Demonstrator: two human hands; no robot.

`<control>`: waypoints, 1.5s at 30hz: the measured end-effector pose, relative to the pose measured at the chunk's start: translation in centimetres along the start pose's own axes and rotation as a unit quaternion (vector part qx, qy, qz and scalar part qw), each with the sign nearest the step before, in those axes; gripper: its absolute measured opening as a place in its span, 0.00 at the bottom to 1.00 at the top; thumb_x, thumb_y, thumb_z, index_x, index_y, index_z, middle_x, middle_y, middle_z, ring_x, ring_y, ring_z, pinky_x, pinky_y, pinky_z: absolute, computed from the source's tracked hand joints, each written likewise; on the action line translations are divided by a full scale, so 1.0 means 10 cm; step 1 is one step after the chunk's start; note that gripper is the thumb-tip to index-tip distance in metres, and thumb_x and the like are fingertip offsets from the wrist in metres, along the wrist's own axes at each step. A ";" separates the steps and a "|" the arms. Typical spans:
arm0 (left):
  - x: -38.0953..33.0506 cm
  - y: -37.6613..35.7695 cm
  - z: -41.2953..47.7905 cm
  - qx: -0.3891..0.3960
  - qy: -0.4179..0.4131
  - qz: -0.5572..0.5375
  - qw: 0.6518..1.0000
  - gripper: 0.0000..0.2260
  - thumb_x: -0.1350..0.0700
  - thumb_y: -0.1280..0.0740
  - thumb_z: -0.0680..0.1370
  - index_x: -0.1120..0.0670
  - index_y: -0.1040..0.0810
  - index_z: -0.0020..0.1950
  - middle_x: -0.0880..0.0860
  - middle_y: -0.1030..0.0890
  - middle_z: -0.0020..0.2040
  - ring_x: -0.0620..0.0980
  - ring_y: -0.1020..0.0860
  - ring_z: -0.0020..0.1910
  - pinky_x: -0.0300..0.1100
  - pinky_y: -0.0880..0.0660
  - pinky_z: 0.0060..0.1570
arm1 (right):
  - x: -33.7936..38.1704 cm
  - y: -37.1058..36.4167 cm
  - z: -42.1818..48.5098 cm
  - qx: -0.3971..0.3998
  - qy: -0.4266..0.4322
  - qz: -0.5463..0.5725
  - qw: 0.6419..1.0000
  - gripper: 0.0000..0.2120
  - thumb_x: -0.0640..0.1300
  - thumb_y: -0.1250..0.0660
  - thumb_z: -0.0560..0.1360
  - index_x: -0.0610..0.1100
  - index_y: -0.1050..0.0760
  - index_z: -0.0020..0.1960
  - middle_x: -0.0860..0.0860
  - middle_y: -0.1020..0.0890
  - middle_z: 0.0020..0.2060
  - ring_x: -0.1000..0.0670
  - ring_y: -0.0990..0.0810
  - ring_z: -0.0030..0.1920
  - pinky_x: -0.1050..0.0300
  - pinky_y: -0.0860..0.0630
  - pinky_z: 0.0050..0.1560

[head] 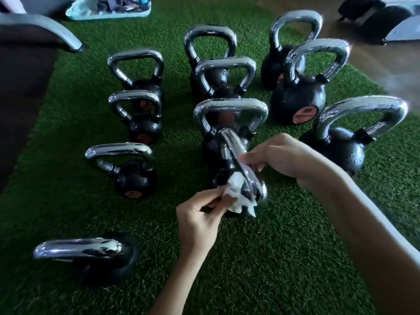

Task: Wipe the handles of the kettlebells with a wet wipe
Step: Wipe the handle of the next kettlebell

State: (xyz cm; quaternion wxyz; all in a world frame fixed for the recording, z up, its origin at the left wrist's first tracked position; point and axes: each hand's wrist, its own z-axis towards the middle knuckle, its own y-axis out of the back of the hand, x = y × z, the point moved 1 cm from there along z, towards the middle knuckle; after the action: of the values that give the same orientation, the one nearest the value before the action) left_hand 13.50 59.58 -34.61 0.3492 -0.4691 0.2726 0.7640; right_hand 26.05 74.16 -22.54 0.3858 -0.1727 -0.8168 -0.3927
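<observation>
Left hand (pixel 200 214): fingers pinched on a crumpled white wet wipe (pixel 238 196), pressed against the near end of a chrome handle (pixel 244 169). Right hand (pixel 284 155): fingers curled and closed around the same handle, just above the wipe, thumb and fingertips touching the metal. Handle seen almost end-on, tilted toward the camera, belonging to a black kettlebell (pixel 218 176) on the green artificial turf (pixel 272 258), body mostly hidden behind handle and hands.

Directly behind, touching or nearly so, another kettlebell (pixel 229 112) with a wide chrome handle; further back, two more in the same line, the farthest one (pixel 210 42) upright. To the left, a column of three smaller bells, the nearest (pixel 134 178) with an orange label low on its body. Nearer still and well apart at lower left, a single bell (pixel 91 253) with handle lying across the view. To the right, three larger bells, the middle one (pixel 297 98) showing an orange label. At the top edge, a pale tray (pixel 106 12) of blurred items, contents not identifiable.
</observation>
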 end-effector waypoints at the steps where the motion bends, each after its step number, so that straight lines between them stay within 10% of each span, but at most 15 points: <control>1: -0.05 0.07 0.07 -0.030 0.033 -0.027 0.999 0.11 0.56 0.23 0.73 0.54 0.15 0.54 0.49 0.12 0.48 0.48 0.14 0.44 0.43 0.17 0.43 | 0.07 -0.05 0.01 0.008 0.010 -0.014 1.000 0.16 0.54 0.25 0.72 0.40 0.14 0.45 0.46 0.13 0.39 0.39 0.18 0.45 0.46 0.23 0.56; 5: -0.34 0.19 0.38 -0.096 0.115 -0.106 0.983 0.09 0.59 0.22 0.69 0.54 0.18 0.46 0.52 0.13 0.40 0.47 0.16 0.38 0.36 0.21 0.40 | 0.10 -0.12 0.05 0.013 0.069 -0.054 0.996 0.22 0.55 0.25 0.71 0.37 0.16 0.52 0.41 0.14 0.48 0.35 0.17 0.51 0.48 0.20 0.46; 9: -0.58 0.13 0.58 -0.049 0.106 -0.101 0.988 0.07 0.59 0.22 0.70 0.54 0.16 0.46 0.52 0.13 0.41 0.48 0.15 0.39 0.35 0.21 0.41 | 0.05 0.05 -0.12 -0.061 0.157 -0.023 0.986 0.28 0.65 0.24 0.64 0.59 0.19 0.62 0.62 0.15 0.47 0.63 0.20 0.40 0.69 0.30 0.38; 13: -0.66 -0.01 0.72 0.009 0.082 -0.091 0.992 0.08 0.61 0.24 0.72 0.56 0.13 0.51 0.50 0.12 0.46 0.50 0.13 0.48 0.39 0.19 0.48 | 0.00 0.14 -0.17 -0.014 0.196 0.088 0.977 0.22 0.56 0.22 0.66 0.62 0.18 0.60 0.52 0.19 0.34 0.30 0.31 0.36 0.40 0.32 0.32; 18: -0.70 -0.11 0.86 0.079 0.095 -0.067 0.990 0.09 0.58 0.25 0.73 0.52 0.13 0.53 0.47 0.12 0.50 0.47 0.15 0.52 0.34 0.21 0.50 | -0.12 0.11 -0.11 -0.061 0.203 0.205 0.956 0.15 0.45 0.20 0.68 0.48 0.14 0.54 0.46 0.12 0.46 0.41 0.14 0.51 0.42 0.20 0.60; 22: -0.73 -0.06 0.98 0.060 0.101 0.103 0.988 0.16 0.43 0.25 0.72 0.42 0.15 0.58 0.41 0.14 0.54 0.40 0.20 0.55 0.33 0.24 0.42 | -0.28 0.13 -0.09 -0.124 0.158 0.252 0.947 0.13 0.42 0.20 0.68 0.44 0.14 0.52 0.48 0.12 0.44 0.46 0.13 0.49 0.43 0.20 0.60; 26: -0.74 -0.14 1.04 0.112 0.171 0.329 0.922 0.41 0.28 0.24 0.62 0.38 0.28 0.73 0.43 0.23 0.69 0.45 0.24 0.66 0.44 0.24 0.61 | -0.46 0.20 -0.04 -0.203 0.114 0.305 0.924 0.16 0.47 0.18 0.65 0.46 0.13 0.51 0.47 0.12 0.43 0.42 0.13 0.48 0.36 0.20 0.57; 31: -0.68 -0.12 0.98 0.097 0.198 0.317 0.923 0.39 0.34 0.23 0.64 0.36 0.29 0.74 0.42 0.16 0.57 0.31 0.21 0.36 0.31 0.27 0.36 | -0.53 0.13 0.07 -0.221 0.095 0.285 0.928 0.14 0.49 0.18 0.65 0.48 0.13 0.49 0.50 0.12 0.40 0.42 0.13 0.46 0.36 0.19 0.55; 38: -0.56 0.31 0.86 0.119 0.172 0.252 0.945 0.41 0.32 0.25 0.61 0.39 0.26 0.73 0.38 0.21 0.66 0.22 0.28 0.53 0.18 0.33 0.44 | -0.48 -0.22 0.47 -0.208 0.101 0.199 0.952 0.10 0.50 0.19 0.66 0.54 0.13 0.47 0.60 0.14 0.37 0.63 0.16 0.39 0.71 0.25 0.39; 45: -0.42 0.58 0.74 0.116 0.148 0.204 0.961 0.38 0.33 0.23 0.64 0.41 0.26 0.72 0.32 0.23 0.61 0.18 0.29 0.56 0.17 0.34 0.54 | -0.26 -0.74 0.79 -0.168 0.186 0.033 0.968 0.12 0.42 0.29 0.72 0.50 0.14 0.54 0.56 0.13 0.41 0.65 0.22 0.31 0.73 0.32 0.33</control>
State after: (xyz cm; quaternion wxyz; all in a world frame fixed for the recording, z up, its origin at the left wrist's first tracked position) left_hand 6.32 60.37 -27.26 0.1940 -0.4675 0.4977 0.7044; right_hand 19.48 75.69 -31.42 0.5092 -0.1858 -0.6470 -0.5363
